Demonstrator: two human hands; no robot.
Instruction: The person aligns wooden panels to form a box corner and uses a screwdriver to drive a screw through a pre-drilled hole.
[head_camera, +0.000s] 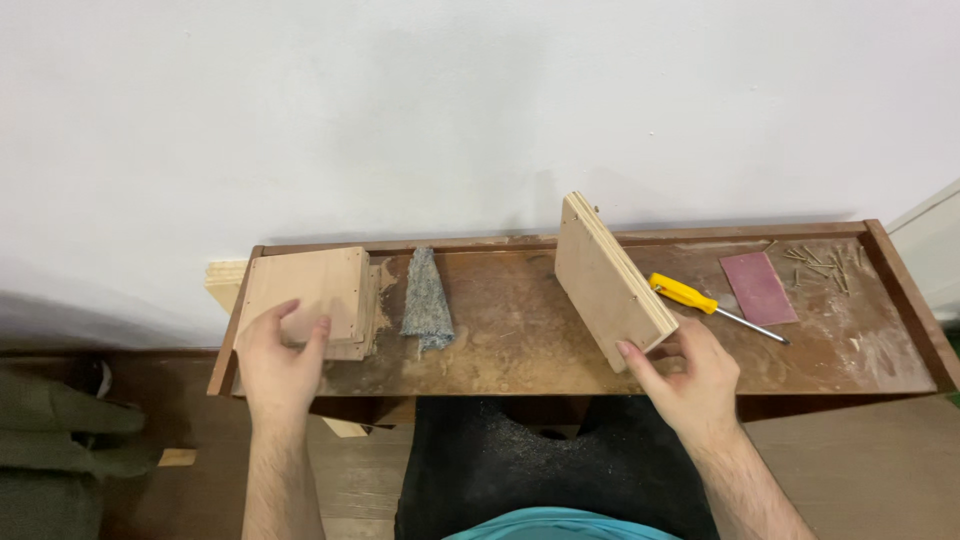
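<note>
Our right hand (690, 385) has its fingers clamped on the near corner of a plywood board (608, 280), tilted up on edge mid-tabletop (500, 310). Our left hand (280, 365) lies flat, fingers spread, on a stack of wood squares (315, 290) at the left end. A grey rag (427, 295) sits between them. Just behind the board we see a yellow screwdriver (700, 300), then a reddish sandpaper sheet (758, 287) and loose screws (825, 262) near the raised right rim. Bare wood lies between rag and board.
</note>
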